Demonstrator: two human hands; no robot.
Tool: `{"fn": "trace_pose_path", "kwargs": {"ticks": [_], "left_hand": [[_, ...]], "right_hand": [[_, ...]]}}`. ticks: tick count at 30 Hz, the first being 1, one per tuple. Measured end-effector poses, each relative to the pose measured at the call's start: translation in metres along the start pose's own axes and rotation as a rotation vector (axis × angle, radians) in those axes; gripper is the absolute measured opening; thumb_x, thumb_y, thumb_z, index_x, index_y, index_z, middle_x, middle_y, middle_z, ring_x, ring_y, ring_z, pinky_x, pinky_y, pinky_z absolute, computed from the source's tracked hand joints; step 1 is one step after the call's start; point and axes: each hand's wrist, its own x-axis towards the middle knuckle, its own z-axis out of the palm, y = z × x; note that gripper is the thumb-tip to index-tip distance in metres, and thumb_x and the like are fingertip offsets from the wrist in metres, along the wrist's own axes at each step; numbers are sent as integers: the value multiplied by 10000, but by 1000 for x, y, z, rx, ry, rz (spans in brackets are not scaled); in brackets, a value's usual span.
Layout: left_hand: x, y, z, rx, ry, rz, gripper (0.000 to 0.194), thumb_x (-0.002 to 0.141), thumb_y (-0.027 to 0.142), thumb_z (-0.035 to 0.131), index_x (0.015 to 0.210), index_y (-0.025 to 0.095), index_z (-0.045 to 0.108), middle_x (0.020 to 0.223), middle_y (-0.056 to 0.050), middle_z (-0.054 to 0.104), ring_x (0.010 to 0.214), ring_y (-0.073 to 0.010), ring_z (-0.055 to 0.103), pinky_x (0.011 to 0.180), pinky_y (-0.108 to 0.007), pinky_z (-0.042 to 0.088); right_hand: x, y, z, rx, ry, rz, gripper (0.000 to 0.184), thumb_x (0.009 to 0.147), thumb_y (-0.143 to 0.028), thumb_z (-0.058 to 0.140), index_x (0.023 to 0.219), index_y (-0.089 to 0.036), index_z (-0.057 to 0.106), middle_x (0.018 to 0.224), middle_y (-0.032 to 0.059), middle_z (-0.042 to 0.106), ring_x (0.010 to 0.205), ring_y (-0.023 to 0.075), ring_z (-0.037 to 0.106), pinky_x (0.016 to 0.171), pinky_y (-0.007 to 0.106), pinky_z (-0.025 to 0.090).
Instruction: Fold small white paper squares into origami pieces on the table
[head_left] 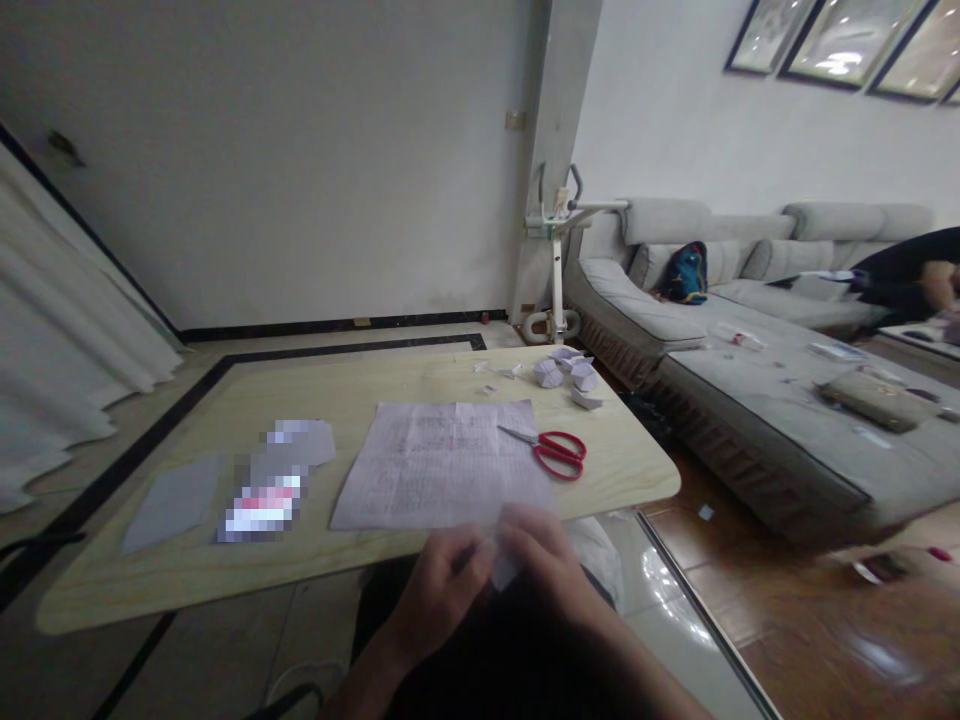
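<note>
Pinching a small slip (pixel 504 572) between left hand (pixel 454 568) and right hand (pixel 546 560), close together at the near edge of the table (pixel 634 470). Gripping narrowly on both sides, fingers curled in around the paper; hard to tell its exact shape through the blur. Just beyond, across the middle of the pale wood top, a creased, printed sheet (pixel 442 465). Lying over its right side, red-handled scissors (pixel 561 455), blades on the paper, handles out on the wood, points toward the left.

Up to the far right corner: a cluster of folded pieces (pixel 583 376), and to the left of them a few white scraps (pixel 489 388). Over to the left, a plain leaf (pixel 172 502), and next to it a pixelated patch (pixel 262 500), impossible to make out.

Out into the room! Behind the table, a bare wall (pixel 337 170), edged low with black skirting (pixel 285 330); at far left, a white curtain (pixel 56 370) hanging in folds. By the pillar, a pale stand (pixel 557 275) with curved grips. On to the right, a long grey sofa (pixel 757 440), with a blue backpack (pixel 688 272) against the cushions, framed pictures (pixel 829 45) above, and a person (pixel 911 265) in dark clothes, leaning in at the edge. Below, glossy brown floor (pixel 757 600).
</note>
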Motion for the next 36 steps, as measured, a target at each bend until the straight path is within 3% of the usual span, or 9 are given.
{"fn": "trace_pose_path", "kwargs": {"ticks": [6,15,23,33,36], "left_hand": [[0,-2,-1,-4,98,-23,313,883,336,459,605,193,468,537,33,486,521,-116,497,499,-191,399],[3,-6,0,-56,116,-53,285,872,371,524,662,179,549,584,26,539,560,-125,545,508,-192,429],[3,-4,-2,-136,207,-60,320,873,391,559,639,173,574,538,22,561,513,-124,557,496,-204,441],[6,-7,-5,-225,87,-133,397,879,417,556,609,146,664,525,-28,659,468,-136,602,471,-215,463],[4,-8,-9,-157,130,-66,322,882,398,568,738,152,719,683,-48,727,596,-152,657,567,-227,518]], "right_hand": [[3,2,-1,-58,-43,14,412,839,-557,565,660,-189,522,648,-16,473,648,147,448,571,238,393],[-1,-1,-3,-97,-53,26,422,873,-545,551,669,-178,506,663,-21,461,669,138,448,601,229,408],[3,-9,-8,-90,-79,68,396,858,-526,592,707,-162,559,661,-15,512,650,139,476,585,238,392],[-1,-7,-11,-47,-66,67,390,870,-476,589,645,-170,499,623,-28,442,608,125,433,553,239,349],[0,-5,-15,-24,-53,67,393,849,-472,603,626,-185,452,615,-40,392,596,119,396,544,235,335]]}}
